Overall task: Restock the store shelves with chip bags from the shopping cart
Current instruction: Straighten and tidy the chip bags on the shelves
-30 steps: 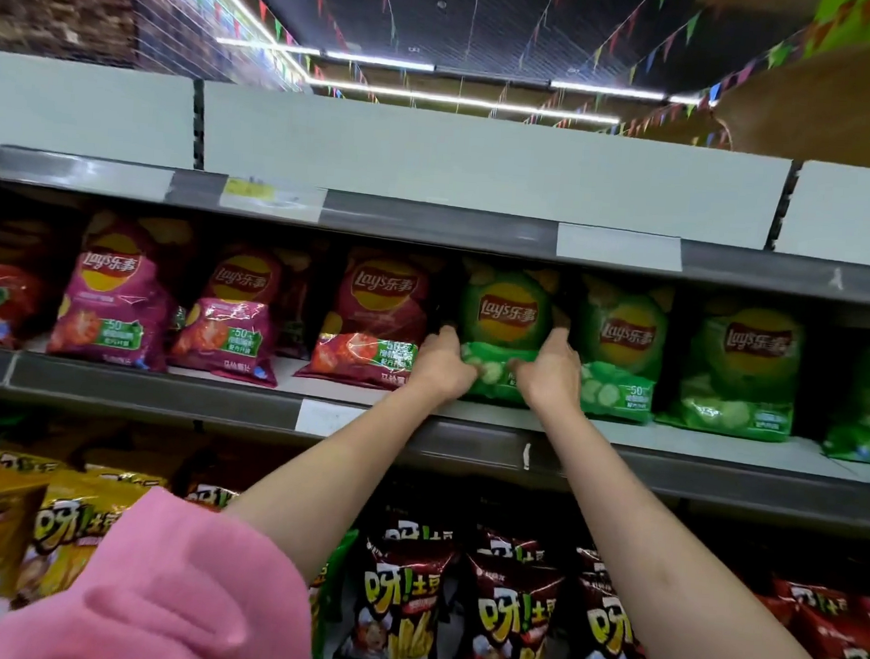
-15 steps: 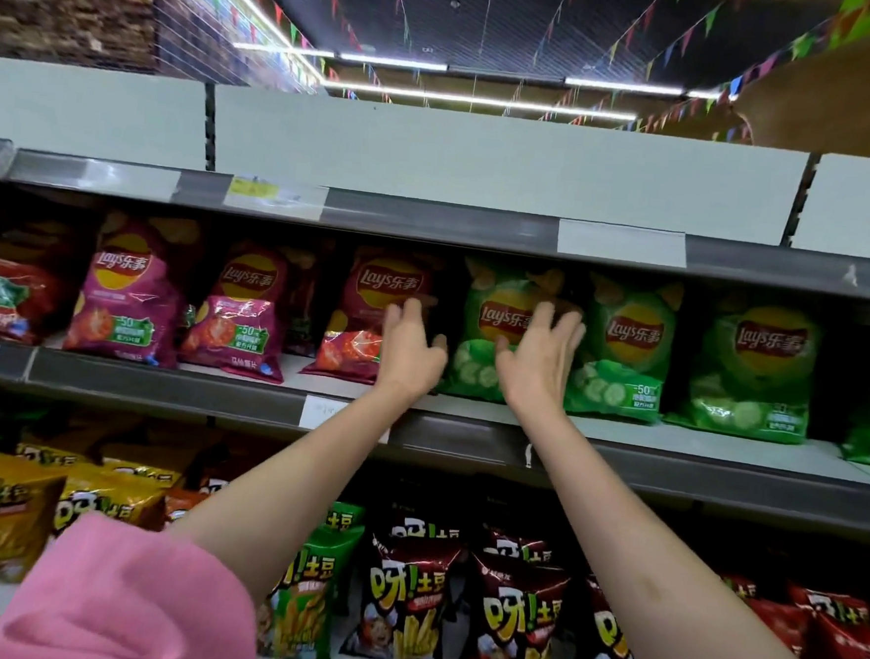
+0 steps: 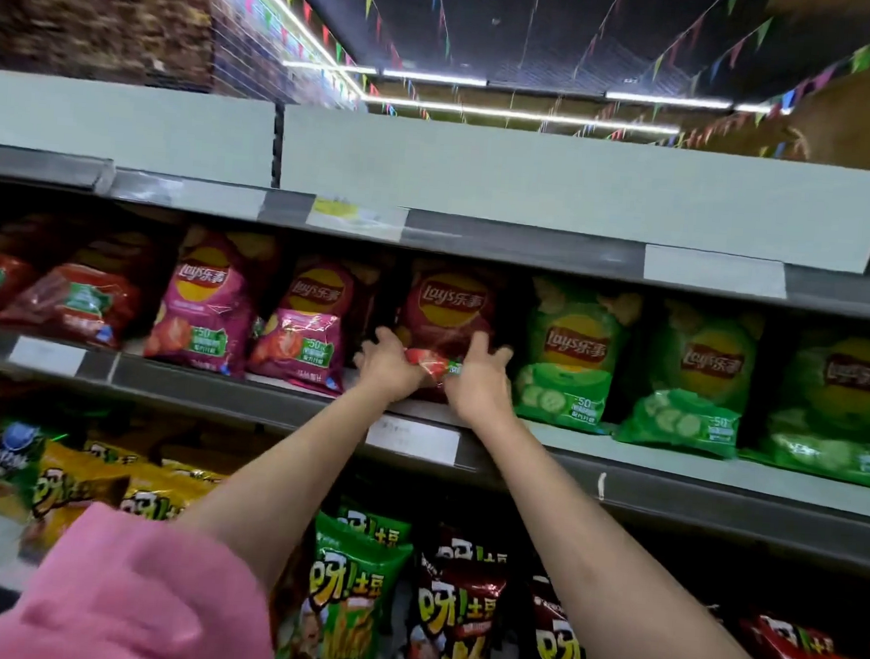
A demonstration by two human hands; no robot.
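The dark red chip bag stands on the middle shelf, between a magenta bag and a green bag. Left hand and right hand both grip its lower edge. Risk: squeezing could crumple the base, tipping the bag forward off the shelf lip.

Pink sleeve on left arm (pushed up); forearms bare.
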